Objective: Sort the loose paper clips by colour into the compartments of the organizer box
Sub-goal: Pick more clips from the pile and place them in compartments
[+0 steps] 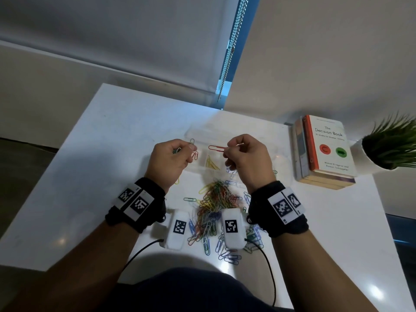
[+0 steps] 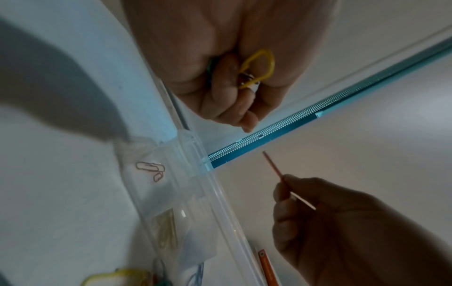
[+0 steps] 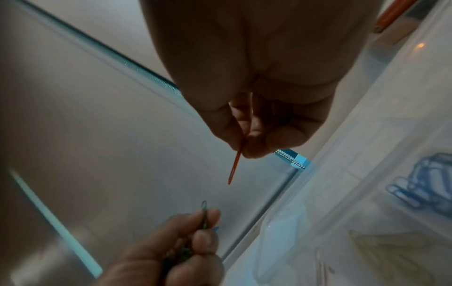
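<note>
My right hand (image 1: pixel 226 150) pinches a large red clip (image 1: pixel 216 148) above the clear organizer box (image 1: pixel 279 158); in the right wrist view the red clip (image 3: pixel 234 166) sticks out from the fingertips. My left hand (image 1: pixel 191 149) hovers over the box's left end, fingers curled round a few clips, among them a yellow clip (image 2: pixel 259 67) and a green clip (image 3: pixel 205 209). Inside the box, separate compartments hold red clips (image 2: pixel 151 170), yellow clips (image 1: pixel 210 164) and blue clips (image 3: pixel 428 180). The loose mixed pile (image 1: pixel 216 199) lies on the white table between my wrists.
A stack of books (image 1: pixel 326 149) and a potted plant (image 1: pixel 391 145) stand at the table's right edge. A blind's bead chain (image 1: pixel 229 52) hangs behind the table. Stray clips (image 1: pixel 229 257) are scattered near the front edge.
</note>
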Tool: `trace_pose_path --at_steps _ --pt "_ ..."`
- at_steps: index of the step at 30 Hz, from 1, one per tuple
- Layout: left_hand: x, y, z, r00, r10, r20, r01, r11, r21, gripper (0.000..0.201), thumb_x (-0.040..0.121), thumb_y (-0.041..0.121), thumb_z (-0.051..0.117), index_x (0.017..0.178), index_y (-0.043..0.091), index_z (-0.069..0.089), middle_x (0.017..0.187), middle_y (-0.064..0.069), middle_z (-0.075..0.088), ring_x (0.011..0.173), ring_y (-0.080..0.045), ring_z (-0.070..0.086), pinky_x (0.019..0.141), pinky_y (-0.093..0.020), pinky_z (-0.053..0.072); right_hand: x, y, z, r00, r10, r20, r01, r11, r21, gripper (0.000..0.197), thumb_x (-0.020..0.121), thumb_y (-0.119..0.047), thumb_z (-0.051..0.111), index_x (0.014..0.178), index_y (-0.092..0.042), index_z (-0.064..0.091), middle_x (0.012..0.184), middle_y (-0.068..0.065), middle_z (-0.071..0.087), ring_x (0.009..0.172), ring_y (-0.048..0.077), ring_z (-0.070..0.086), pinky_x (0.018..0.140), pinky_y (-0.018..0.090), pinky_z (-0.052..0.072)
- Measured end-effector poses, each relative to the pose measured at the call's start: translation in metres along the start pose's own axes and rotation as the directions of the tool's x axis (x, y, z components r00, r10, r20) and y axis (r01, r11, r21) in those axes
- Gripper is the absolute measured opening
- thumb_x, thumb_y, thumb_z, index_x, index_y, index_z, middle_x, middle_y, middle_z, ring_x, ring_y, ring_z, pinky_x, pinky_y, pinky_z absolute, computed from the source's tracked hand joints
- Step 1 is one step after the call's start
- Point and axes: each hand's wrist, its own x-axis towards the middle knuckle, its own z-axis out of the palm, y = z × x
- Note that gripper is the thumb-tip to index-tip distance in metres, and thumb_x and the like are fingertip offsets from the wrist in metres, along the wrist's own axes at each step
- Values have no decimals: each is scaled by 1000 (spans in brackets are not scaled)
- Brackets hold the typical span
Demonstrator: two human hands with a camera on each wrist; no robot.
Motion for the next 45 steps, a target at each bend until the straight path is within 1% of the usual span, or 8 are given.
trace_pose_path --at_steps 5,9,17,22,27,31,35,45 --pt "-2 -1 -6 999 -27 -35 26 999 -22 21 92 5 57 76 9 69 55 -2 52 40 -8 33 38 -15 26 23 5 31 998 -50 45 61 948 -311 19 78 -12 61 63 -22 58 66 1 66 68 26 66 65 37 54" --pt "-6 -1 -7 999 -46 1 46 999 -1 19 91 4 57 76 5 69 59 -7 52 40 -8 33 38 -15 25 27 5 40 994 -3 114 46 923 -381 3 82 -21 63 79 -22 64 74 2 70 67 23 68 66 30 54" --pt "-15 -4 11 952 -80 295 36 988 151 31 91 0 55 61 5 56 43 7 47 37 -6 31 40 -15 26 -10 4 15 966 -51 254 96 981 -168 5 86 -14 66 83 -10 67 64 -3 63 53 11 57 52 19 43" --pt "-22 -4 30 927 -108 359 56 987 153 19 93 4 55 81 -4 67 53 0 55 39 -4 37 40 -13 28 -20 19 -21 996 7 86 0 997 -79 9 85 -3 64 76 -6 64 58 -1 59 48 10 53 50 23 44" --pt "-20 -5 40 930 -177 322 183 983 11 27 98 14 46 83 5 66 60 -5 56 46 -14 34 41 -19 23 0 43 -86 970 -1 -242 -91 925 -369 9 85 -13 66 77 -13 62 73 3 65 64 17 59 59 28 49" --pt "-22 -1 50 881 -302 364 391 898 -202 39 102 24 36 90 0 65 62 -9 56 44 -13 36 38 -19 21 11 56 -104 967 -24 -253 -145 767 -625 5 88 -17 63 85 -13 65 85 5 67 75 19 58 66 25 43" --pt "-23 1 55 850 -333 407 463 842 -277 46 101 28 30 94 -2 64 65 -12 57 44 -13 37 42 -23 16 15 60 -105 976 -24 -216 -137 701 -699 11 89 -20 61 91 -15 70 92 6 71 75 16 57 67 24 44" --pt "-26 10 74 834 -396 385 546 695 -468 44 100 29 25 99 0 59 64 -9 57 42 -12 43 37 -18 25 -34 0 -54 938 -301 171 344 866 -363 6 79 -25 73 79 -25 67 70 -8 63 59 3 52 60 22 44"
